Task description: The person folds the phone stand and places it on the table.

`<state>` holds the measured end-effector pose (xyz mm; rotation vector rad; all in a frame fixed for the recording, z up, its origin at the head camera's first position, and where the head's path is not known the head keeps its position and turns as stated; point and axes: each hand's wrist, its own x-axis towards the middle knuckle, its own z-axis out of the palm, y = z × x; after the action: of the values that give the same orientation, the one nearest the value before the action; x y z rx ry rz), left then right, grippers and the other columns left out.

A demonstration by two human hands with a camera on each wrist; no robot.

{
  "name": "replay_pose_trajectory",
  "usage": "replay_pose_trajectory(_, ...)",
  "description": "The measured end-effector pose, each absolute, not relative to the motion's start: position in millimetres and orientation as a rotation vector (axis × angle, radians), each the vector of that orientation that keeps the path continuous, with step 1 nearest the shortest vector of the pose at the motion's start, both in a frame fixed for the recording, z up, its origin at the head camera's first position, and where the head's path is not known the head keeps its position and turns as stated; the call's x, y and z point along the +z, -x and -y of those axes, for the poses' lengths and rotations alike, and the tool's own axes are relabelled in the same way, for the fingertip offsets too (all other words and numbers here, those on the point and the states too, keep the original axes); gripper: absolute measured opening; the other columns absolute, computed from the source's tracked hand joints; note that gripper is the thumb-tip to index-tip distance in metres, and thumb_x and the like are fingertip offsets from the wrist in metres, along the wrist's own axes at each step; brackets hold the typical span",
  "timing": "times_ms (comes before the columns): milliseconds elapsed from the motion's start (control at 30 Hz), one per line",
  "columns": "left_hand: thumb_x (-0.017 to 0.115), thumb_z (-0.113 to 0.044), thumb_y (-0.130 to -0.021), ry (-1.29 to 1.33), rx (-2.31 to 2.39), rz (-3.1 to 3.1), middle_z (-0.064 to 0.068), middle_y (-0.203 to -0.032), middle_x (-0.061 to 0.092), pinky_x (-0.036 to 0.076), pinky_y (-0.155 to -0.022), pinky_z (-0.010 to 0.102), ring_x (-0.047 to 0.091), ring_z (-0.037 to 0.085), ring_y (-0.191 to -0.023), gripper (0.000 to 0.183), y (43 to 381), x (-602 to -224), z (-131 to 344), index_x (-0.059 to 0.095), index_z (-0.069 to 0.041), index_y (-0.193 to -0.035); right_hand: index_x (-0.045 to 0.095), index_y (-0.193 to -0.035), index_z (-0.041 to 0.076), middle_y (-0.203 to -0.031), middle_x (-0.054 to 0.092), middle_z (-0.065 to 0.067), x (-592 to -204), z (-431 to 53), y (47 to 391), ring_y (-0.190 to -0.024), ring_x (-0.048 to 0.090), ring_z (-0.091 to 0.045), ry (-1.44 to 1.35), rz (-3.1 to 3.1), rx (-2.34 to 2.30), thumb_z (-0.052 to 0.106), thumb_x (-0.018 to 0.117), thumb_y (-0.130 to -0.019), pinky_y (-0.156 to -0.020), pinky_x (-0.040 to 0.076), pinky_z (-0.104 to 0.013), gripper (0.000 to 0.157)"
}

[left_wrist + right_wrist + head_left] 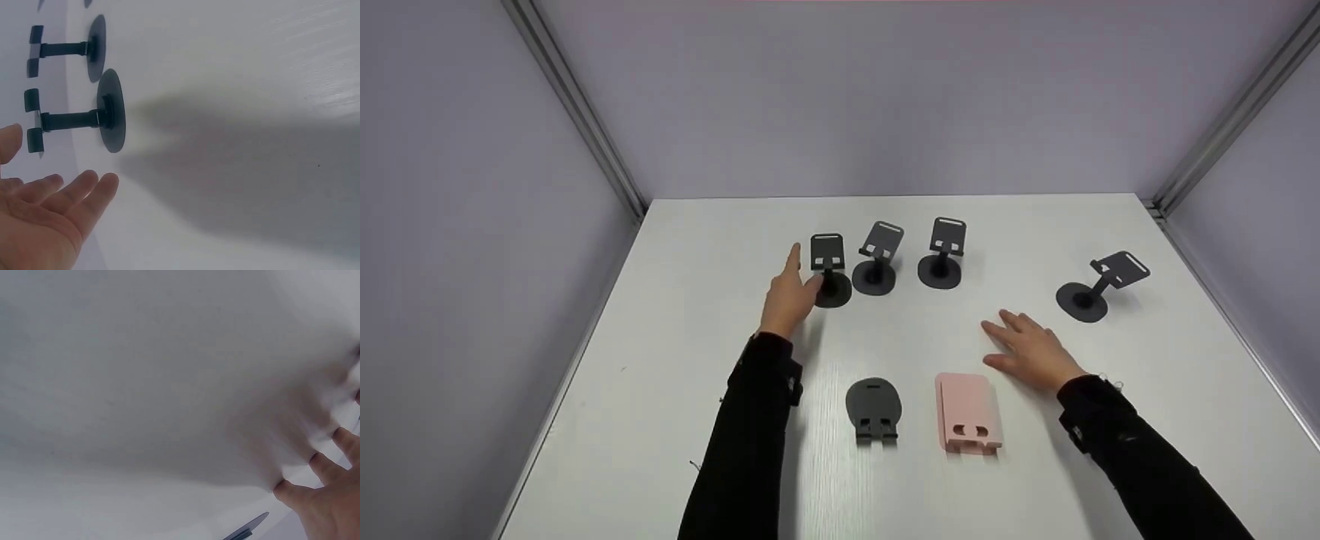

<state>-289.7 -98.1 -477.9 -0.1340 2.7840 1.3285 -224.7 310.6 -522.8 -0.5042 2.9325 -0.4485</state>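
Note:
My left hand [786, 301] reaches beside the leftmost unfolded black phone stand [834, 294], its fingers extended and the thumb near the stand. The left wrist view shows a gap between those fingers and the stand's round base [115, 124]. My right hand [1030, 355] is spread low over the white table, fingers apart and holding nothing. Its fingertips look close to the tabletop in the right wrist view; contact is hard to tell. Nearest to it lies a folded pink phone stand [969, 409]. A folded dark phone stand [874, 401] lies left of the pink one.
Two more unfolded stands, a grey one [874, 278] and a black one [940, 272], stand right of the leftmost. Another unfolded dark stand [1081, 304] is tilted toward the right at the far right. Pale panels [885, 97] enclose the table [675, 360] at back and sides.

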Motion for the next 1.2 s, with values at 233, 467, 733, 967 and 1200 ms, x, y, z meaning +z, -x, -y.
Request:
replay_pose_trajectory(233, 0.055, -0.028, -0.105, 0.057, 1.279, -2.778, 0.014, -0.155, 0.048, 0.041, -0.114, 0.048, 0.050, 0.032, -0.139, 0.061, 292.3, -474.1, 92.1, 0.032, -0.022, -0.162, 0.048, -0.152, 0.008, -0.159, 0.034, -0.029, -524.3, -311.1, 223.9, -0.145, 0.028, -0.056, 0.505, -2.938, -0.450, 0.039, 0.066, -0.099, -0.107, 0.023, -0.081, 0.064)
replay_pose_trajectory(467, 0.055, -0.023, -0.103, 0.018, 1.190, -2.799, 0.014, -0.151, 0.053, 0.039, -0.116, 0.046, 0.048, 0.032, -0.141, 0.051, 291.8, -473.7, 91.2, 0.048, -0.010, -0.153, 0.048, -0.152, 0.007, -0.159, 0.033, -0.029, -526.3, -312.0, 224.4, -0.145, 0.027, -0.057, 0.508, -2.938, -0.467, 0.039, 0.065, -0.099, -0.107, 0.021, -0.081, 0.064)
replay_pose_trajectory(733, 0.058, -0.022, -0.103, 0.052, 1.241, -2.865, 0.015, -0.121, 0.071, 0.054, -0.094, 0.042, 0.068, 0.029, -0.110, 0.030, 285.1, -467.0, 94.2, 0.071, -0.002, -0.122, 0.047, -0.153, 0.007, -0.159, 0.034, -0.029, -527.5, -313.7, 222.9, -0.145, 0.027, -0.056, 0.535, -2.947, -0.439, 0.038, 0.065, -0.100, -0.107, 0.024, -0.081, 0.064)
replay_pose_trajectory(967, 0.060, -0.026, -0.102, 0.161, 1.321, -2.784, 0.017, -0.098, 0.075, 0.053, -0.065, 0.030, 0.066, 0.019, -0.072, 0.034, 282.3, -458.3, 106.7, 0.076, 0.003, -0.099, 0.046, -0.153, 0.006, -0.159, 0.034, -0.030, -525.3, -311.9, 223.9, -0.145, 0.027, -0.057, 0.549, -2.937, -0.430, 0.036, 0.064, -0.100, -0.107, 0.023, -0.081, 0.063)
replay_pose_trajectory(1200, 0.063, -0.020, -0.099, 0.203, 1.479, -2.570, 0.021, -0.093, 0.075, 0.062, -0.063, 0.033, 0.075, 0.025, -0.069, 0.031, 280.3, -453.1, 121.9, 0.073, 0.008, -0.099, 0.046, -0.153, 0.006, -0.159, 0.033, -0.030, -525.0, -311.2, 223.6, -0.145, 0.026, -0.057, 0.541, -2.939, -0.435, 0.037, 0.065, -0.100, -0.107, 0.022, -0.081, 0.064)
